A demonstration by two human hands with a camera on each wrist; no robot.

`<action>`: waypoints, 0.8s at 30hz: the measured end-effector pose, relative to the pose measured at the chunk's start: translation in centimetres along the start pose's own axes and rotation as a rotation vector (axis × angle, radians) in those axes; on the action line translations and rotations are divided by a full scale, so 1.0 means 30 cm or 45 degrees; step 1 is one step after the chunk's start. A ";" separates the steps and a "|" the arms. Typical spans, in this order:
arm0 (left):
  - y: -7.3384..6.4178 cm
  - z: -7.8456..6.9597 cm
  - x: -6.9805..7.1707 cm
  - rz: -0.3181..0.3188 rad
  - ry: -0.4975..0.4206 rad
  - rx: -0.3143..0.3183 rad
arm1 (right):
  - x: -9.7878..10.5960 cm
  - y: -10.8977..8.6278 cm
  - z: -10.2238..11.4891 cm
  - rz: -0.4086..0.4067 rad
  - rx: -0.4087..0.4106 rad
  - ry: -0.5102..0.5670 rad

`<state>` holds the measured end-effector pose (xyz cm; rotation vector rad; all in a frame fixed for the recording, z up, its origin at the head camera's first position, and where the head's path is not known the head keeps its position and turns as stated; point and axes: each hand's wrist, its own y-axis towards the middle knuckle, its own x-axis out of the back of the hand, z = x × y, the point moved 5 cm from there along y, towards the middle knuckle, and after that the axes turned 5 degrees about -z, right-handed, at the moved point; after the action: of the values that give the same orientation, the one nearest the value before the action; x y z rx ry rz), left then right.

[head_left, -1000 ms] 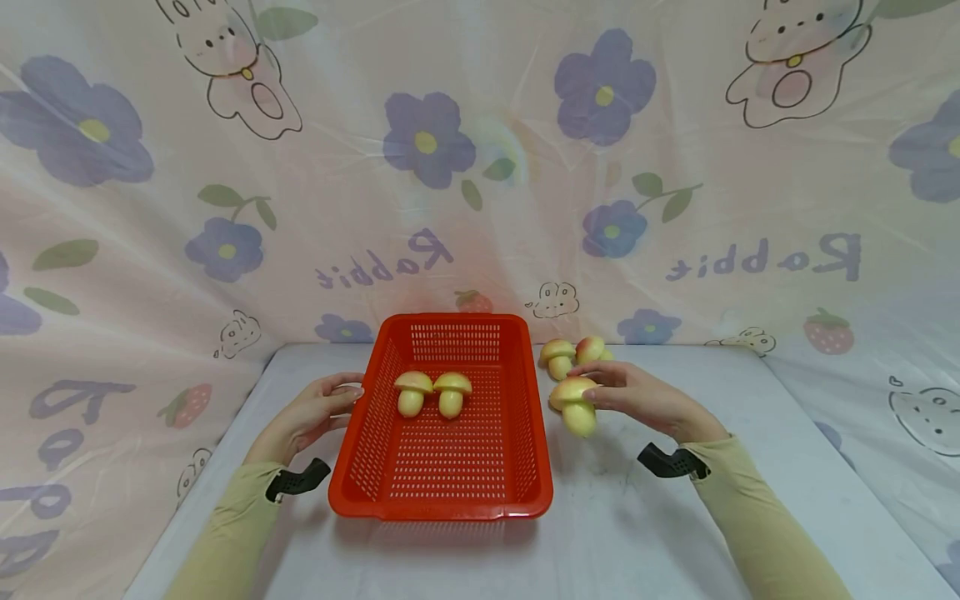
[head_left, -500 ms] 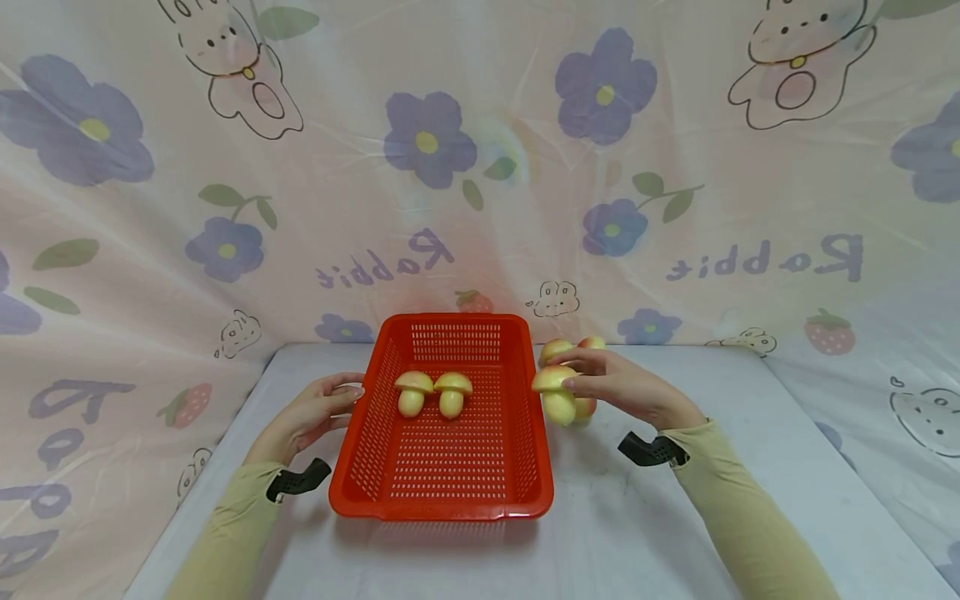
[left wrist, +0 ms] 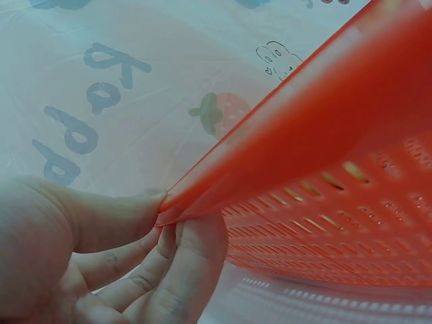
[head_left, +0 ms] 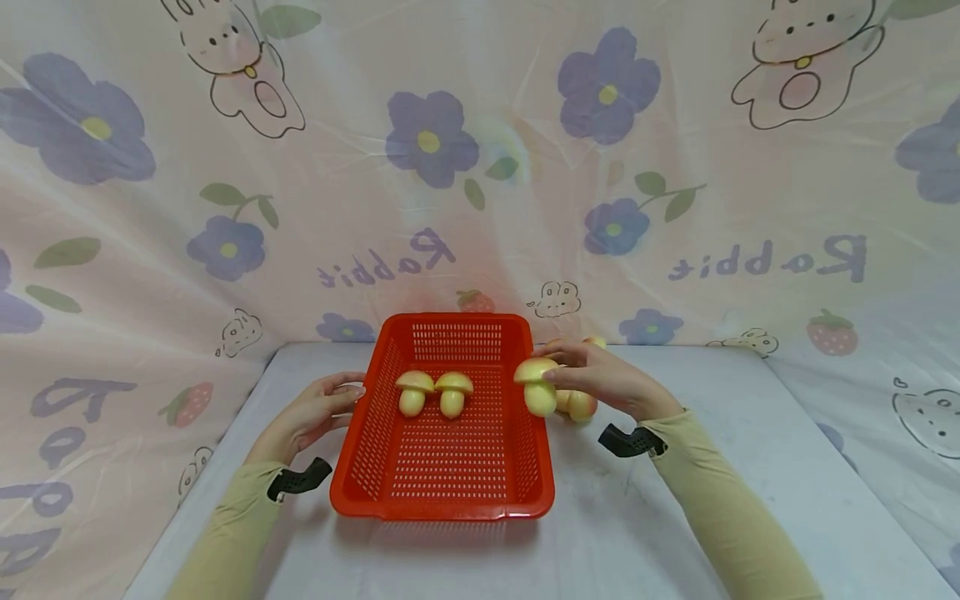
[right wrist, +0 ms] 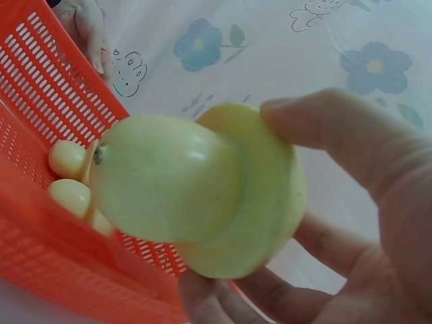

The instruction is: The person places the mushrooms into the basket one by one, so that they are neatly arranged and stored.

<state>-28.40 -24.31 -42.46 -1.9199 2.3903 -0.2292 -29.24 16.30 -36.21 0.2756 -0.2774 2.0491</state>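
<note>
Here, flowered sheeting [head_left: 517, 225] hangs behind basket [head_left: 442, 509] and white table [head_left: 615, 542].

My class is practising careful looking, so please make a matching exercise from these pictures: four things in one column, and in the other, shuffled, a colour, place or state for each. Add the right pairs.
Column one
1. Left hand
2. Sleeves
3. Basket
4. Right hand

Column two
A. red, with two mushrooms inside
B. holds one mushroom
C. grips the basket
D. pale yellow

Right pairs: 1-C, 2-D, 3-A, 4-B
</note>
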 end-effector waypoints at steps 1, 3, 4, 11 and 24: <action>0.000 -0.001 0.000 0.001 -0.002 -0.001 | -0.002 0.004 0.000 -0.002 -0.005 -0.008; 0.000 -0.001 -0.001 0.004 -0.001 -0.004 | -0.009 0.014 0.003 0.001 0.003 -0.019; 0.000 -0.002 -0.001 0.004 -0.002 -0.004 | -0.012 0.021 0.004 0.003 0.007 -0.021; -0.003 -0.001 -0.001 0.001 0.005 -0.001 | -0.034 0.055 0.017 0.004 0.004 -0.017; -0.001 0.002 -0.001 -0.005 0.007 -0.005 | -0.057 0.120 0.033 -0.009 0.042 0.060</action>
<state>-28.36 -24.30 -42.52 -1.9284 2.3920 -0.2308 -31.55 12.90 -36.10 0.2481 -0.2139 2.0519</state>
